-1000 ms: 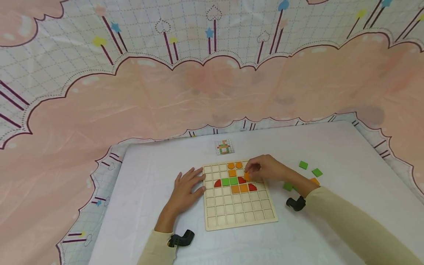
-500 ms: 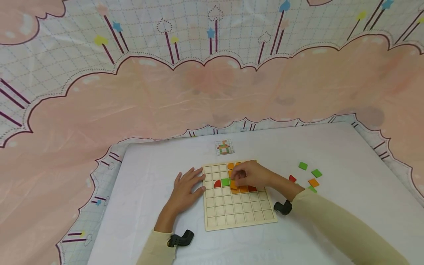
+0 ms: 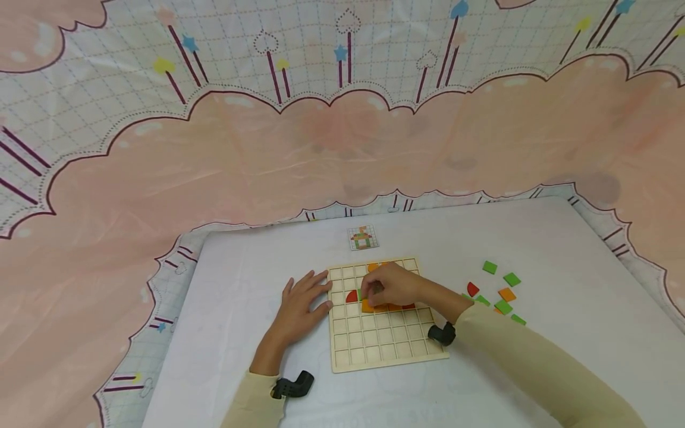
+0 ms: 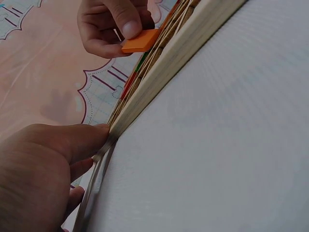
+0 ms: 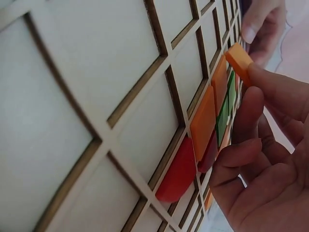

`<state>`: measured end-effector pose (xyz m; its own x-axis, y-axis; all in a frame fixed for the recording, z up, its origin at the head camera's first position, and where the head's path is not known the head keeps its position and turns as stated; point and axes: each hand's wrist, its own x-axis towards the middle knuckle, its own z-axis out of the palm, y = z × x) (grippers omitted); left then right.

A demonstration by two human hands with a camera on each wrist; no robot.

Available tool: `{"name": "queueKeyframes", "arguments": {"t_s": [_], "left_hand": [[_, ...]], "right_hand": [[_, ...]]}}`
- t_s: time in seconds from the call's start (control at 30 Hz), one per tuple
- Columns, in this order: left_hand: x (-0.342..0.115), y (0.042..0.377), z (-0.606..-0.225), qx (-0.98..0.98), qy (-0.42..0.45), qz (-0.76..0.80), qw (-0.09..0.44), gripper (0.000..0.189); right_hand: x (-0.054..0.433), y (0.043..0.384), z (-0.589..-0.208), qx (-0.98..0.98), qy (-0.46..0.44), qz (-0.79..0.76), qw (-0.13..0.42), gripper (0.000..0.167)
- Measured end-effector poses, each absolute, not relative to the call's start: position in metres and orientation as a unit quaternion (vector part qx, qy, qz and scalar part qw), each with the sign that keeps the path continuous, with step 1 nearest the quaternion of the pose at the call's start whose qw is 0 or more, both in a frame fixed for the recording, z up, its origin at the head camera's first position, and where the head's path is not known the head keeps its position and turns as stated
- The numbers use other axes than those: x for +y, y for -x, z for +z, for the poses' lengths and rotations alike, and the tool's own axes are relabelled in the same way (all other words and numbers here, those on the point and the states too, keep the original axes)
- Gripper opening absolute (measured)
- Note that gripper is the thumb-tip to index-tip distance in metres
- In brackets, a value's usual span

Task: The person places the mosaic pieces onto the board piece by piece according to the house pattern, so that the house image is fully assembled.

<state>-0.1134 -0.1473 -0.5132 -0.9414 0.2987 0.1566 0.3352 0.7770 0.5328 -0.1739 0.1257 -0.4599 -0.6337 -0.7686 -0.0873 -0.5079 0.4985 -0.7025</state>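
My right hand [image 3: 395, 285] pinches an orange square tile [image 4: 141, 42] between thumb and fingers. It holds the tile, tilted, over the wooden grid board [image 3: 385, 340], at the left end of a row of orange tiles [image 5: 203, 124]. A red rounded piece [image 5: 178, 173] ends that row. Another red piece [image 3: 351, 296] sits further left in the row above, and green tiles [image 5: 223, 116] show beside the orange ones. My left hand [image 3: 304, 306] rests at the board's left edge with fingers spread, its thumb touching the rim. My right hand hides several placed tiles in the head view.
Several loose tiles lie right of the board, among them a green tile [image 3: 512, 279], a red piece [image 3: 473, 289] and an orange tile [image 3: 506, 294]. Behind the board lies a small pattern card [image 3: 363, 237]. A white sheet [image 3: 241, 267] covers the table.
My right hand has moved left across the board with the orange tile, from its right part to the left end of the orange row. My left hand has stayed put.
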Motion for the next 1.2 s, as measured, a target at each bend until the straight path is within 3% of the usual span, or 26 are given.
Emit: {"name": "queueKeyframes", "arguments": {"t_s": [0.9, 1.2], "left_hand": [[-0.1473, 0.1157, -0.5133, -0.943, 0.168, -0.286, 0.031, 0.046], [-0.1465, 0.1151, -0.5118, -0.943, 0.164, -0.289, 0.026, 0.047]], "right_hand": [[0.1175, 0.1703, -0.4631, 0.866, 0.392, -0.274, 0.147, 0.006], [0.1237, 0.1700, -0.4629, 0.875, 0.367, -0.275, 0.154, 0.011]]}}
